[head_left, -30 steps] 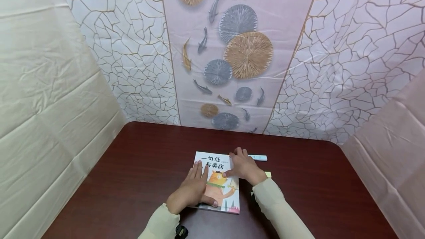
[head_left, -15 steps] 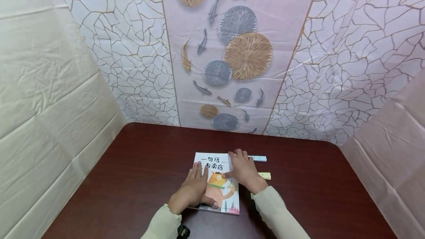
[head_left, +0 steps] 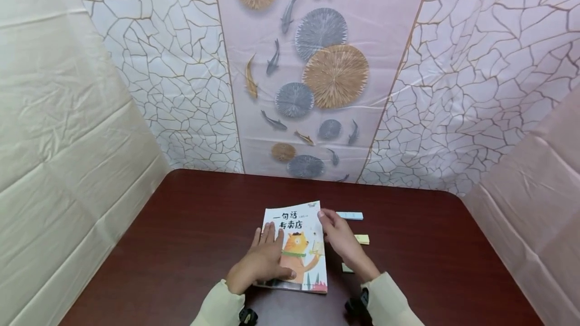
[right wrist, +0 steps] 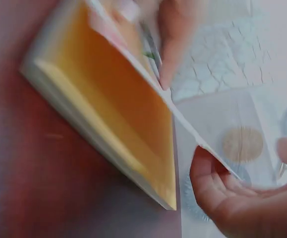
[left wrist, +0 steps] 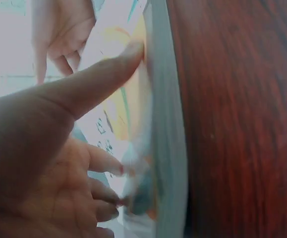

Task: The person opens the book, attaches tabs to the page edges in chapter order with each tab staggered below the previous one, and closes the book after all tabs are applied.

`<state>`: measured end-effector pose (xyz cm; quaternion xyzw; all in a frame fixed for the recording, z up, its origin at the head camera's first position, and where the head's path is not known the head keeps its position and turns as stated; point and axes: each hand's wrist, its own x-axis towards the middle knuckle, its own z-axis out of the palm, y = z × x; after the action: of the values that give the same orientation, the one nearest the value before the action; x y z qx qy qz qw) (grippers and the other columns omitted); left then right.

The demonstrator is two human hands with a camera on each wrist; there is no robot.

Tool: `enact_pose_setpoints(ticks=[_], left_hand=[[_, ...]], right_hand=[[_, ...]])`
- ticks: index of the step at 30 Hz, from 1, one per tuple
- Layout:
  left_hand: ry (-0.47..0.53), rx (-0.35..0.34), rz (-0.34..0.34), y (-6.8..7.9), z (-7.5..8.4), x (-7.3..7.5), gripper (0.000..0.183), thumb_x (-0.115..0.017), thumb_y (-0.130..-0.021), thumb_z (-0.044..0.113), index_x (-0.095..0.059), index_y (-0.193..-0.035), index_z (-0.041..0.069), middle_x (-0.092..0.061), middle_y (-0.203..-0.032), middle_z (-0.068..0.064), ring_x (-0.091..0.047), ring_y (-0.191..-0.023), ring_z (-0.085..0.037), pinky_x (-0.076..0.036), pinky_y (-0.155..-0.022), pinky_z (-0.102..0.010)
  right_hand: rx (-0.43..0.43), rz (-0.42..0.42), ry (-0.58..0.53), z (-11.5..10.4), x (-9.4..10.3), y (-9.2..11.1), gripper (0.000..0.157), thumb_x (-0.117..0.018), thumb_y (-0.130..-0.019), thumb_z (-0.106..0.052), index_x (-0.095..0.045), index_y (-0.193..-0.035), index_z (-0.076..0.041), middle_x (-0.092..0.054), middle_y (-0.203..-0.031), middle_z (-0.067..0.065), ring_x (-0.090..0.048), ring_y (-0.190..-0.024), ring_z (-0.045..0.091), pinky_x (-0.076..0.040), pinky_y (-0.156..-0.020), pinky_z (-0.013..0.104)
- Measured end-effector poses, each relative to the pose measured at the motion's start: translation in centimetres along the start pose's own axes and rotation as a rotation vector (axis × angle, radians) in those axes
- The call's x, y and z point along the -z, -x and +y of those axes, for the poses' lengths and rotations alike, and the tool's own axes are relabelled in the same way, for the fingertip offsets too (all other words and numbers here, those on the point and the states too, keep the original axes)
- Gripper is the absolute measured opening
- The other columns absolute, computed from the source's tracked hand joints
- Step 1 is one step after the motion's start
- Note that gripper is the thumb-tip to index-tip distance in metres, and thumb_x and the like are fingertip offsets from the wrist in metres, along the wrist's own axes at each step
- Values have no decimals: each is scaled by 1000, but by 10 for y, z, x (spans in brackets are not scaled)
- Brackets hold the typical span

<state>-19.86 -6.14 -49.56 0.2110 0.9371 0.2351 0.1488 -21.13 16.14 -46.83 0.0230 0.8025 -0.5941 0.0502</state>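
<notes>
A white-covered picture book (head_left: 308,268) with an orange cartoon animal and black lettering lies on the table. My left hand (head_left: 260,260) rests flat on the left part of its cover, fingers spread and thumb near the lower edge. At the upper right edge, my right hand (head_left: 342,238) holds the front cover between thumb and fingers. In the right wrist view that cover (right wrist: 155,91) stands raised at an angle, with an orange-yellow inside page (right wrist: 118,94) showing below it. Fingers (right wrist: 207,181) of the right hand are under the cover edge.
Right of the book lie a pale blue strip (head_left: 351,216), a yellow pad (head_left: 362,239) and a small light green pad (head_left: 347,268), partly behind the right wrist. The dark red-brown table (head_left: 204,220) meets a patterned cloth backdrop (head_left: 195,89) at the far edge.
My right hand has gone from lying over the cover to its right edge, and the cover's right side has lifted. The green pad has come into view. My left hand stays put.
</notes>
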Motion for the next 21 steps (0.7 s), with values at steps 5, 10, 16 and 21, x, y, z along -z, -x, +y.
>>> enact_pose_setpoints(ticks=[5, 10, 16, 21], left_hand=[[42, -19, 92, 6, 13, -2, 96, -89, -83, 34, -43, -157, -5, -29, -167, -31, -23, -158, -46, -27, -124, -61], [204, -91, 208, 9, 15, 1, 77, -84, -82, 14, -53, -150, -5, -47, -156, -29, -43, -146, -48, -39, -116, -62], [498, -121, 213, 7, 15, 10, 55, -47, -113, 38, -62, -141, -7, -62, -142, -27, -58, -133, -43, -46, -110, -61], [611, -14, 191, 2, 13, 17, 63, -49, -108, 55, -75, -121, -1, -75, -108, -15, -69, -95, -28, -56, -77, -44]], right_hand=[[30, -153, -233, 7, 1, 27, 71, -29, -115, -52, -34, -162, 1, -43, -159, 30, -46, -145, 45, -43, -115, 57], [95, -287, -370, 16, -7, 37, 67, -31, -116, -45, -29, -164, 2, -32, -166, 29, -36, -152, 47, -37, -120, 54], [217, -338, -128, 20, -24, 43, 59, -45, -115, -28, -27, -168, -12, -26, -172, 20, -36, -151, 48, -41, -116, 58], [295, -370, 120, 17, -32, 44, 59, -46, -114, -35, -28, -168, -20, -25, -174, 10, -25, -158, 39, -33, -119, 63]])
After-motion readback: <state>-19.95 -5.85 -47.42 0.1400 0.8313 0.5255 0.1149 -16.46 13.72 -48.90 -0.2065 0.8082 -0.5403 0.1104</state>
